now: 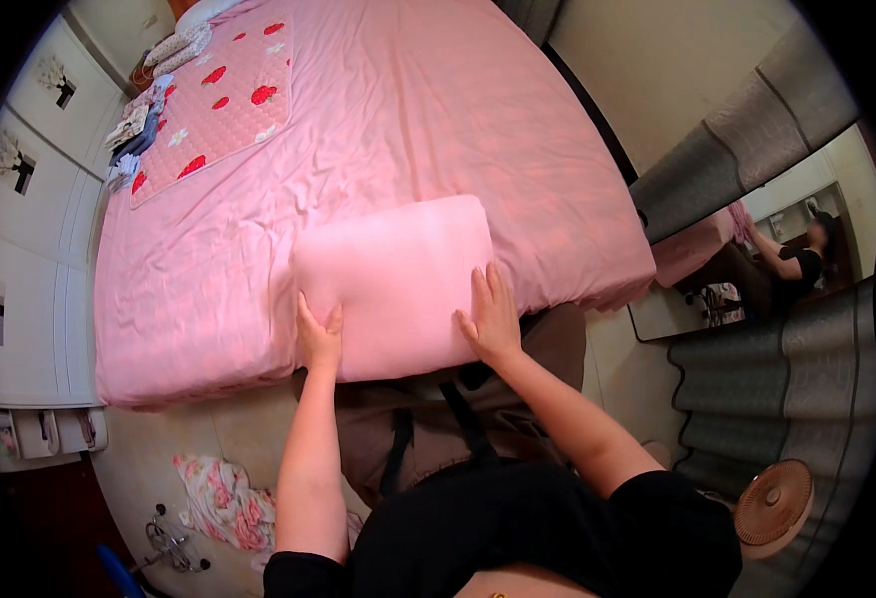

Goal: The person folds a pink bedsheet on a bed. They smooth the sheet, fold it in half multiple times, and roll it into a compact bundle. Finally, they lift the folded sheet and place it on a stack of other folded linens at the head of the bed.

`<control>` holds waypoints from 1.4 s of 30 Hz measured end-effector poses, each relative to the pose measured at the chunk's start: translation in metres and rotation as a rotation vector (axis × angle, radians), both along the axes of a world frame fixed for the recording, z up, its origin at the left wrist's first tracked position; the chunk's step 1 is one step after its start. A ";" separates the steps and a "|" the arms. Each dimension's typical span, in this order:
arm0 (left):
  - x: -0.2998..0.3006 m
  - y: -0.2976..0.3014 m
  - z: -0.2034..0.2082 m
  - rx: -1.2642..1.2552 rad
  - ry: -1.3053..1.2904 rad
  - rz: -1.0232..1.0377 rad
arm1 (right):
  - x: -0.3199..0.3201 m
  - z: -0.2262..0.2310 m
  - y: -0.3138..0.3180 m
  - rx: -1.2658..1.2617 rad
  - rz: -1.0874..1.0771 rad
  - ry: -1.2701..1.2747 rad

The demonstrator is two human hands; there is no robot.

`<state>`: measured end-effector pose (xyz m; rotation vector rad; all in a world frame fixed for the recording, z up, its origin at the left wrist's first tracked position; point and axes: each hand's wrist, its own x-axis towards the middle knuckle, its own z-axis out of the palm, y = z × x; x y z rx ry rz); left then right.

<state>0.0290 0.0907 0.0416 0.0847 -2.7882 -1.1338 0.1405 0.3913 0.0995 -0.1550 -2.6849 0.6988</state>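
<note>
A smooth, pink, pillow-like padded block (pixel 408 269) with rounded corners lies at the near edge of the bed, its near end jutting toward my body. Whether it is a pillow or tightly folded bedding I cannot tell. My left hand (pixel 320 334) grips its near left side, thumb on top and fingers along the edge. At its right side, my right hand (pixel 493 317) presses with fingers stretched along the edge and the thumb on the upper face. The block sits between both hands. Its underside is hidden.
Under it spreads a wrinkled pink bedsheet (pixel 388 130). A strawberry-patterned quilted mat (pixel 219 110) and folded clothes (pixel 134 130) lie far left. White cabinets (pixel 34 249) line the left. Floral cloth (pixel 224 503) is on the floor; a mirror (pixel 767 249) and fan (pixel 775 503) stand right.
</note>
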 end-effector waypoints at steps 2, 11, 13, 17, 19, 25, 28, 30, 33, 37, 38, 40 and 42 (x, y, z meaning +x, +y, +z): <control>0.000 0.011 0.015 -0.047 -0.099 -0.002 | 0.005 -0.014 0.004 0.012 -0.027 0.017; -0.014 0.001 0.007 -0.061 -0.248 0.046 | -0.001 -0.035 0.010 -0.322 -0.134 -0.020; -0.019 -0.007 0.007 -0.005 -0.349 0.047 | 0.000 -0.018 0.009 -0.575 -0.178 -0.170; -0.041 -0.022 -0.005 0.178 -0.485 0.000 | -0.014 -0.048 0.023 -0.690 -0.228 -0.383; -0.044 -0.019 -0.006 0.273 -0.558 -0.049 | -0.021 -0.050 0.034 -0.879 -0.092 -0.436; -0.051 -0.035 -0.029 0.249 -0.511 0.003 | -0.027 -0.036 0.030 -1.208 -0.154 -0.576; -0.052 -0.010 -0.018 0.330 -0.639 -0.066 | -0.027 -0.033 0.044 -1.158 -0.210 -0.673; -0.056 -0.021 -0.021 0.354 -0.652 -0.053 | -0.032 -0.026 0.038 -1.151 -0.163 -0.676; -0.056 -0.026 -0.017 0.351 -0.660 -0.011 | -0.035 -0.030 0.042 -1.202 -0.112 -0.715; -0.041 -0.021 -0.003 0.409 -0.664 0.052 | -0.036 -0.034 0.045 -1.324 -0.098 -0.775; -0.035 -0.011 0.007 0.479 -0.673 0.038 | -0.035 -0.040 0.054 -1.354 -0.111 -0.767; -0.019 -0.010 0.024 0.549 -0.707 0.072 | -0.035 -0.033 0.056 -1.352 -0.073 -0.827; -0.008 -0.011 0.036 0.562 -0.767 0.126 | -0.035 -0.032 0.060 -1.373 -0.052 -0.850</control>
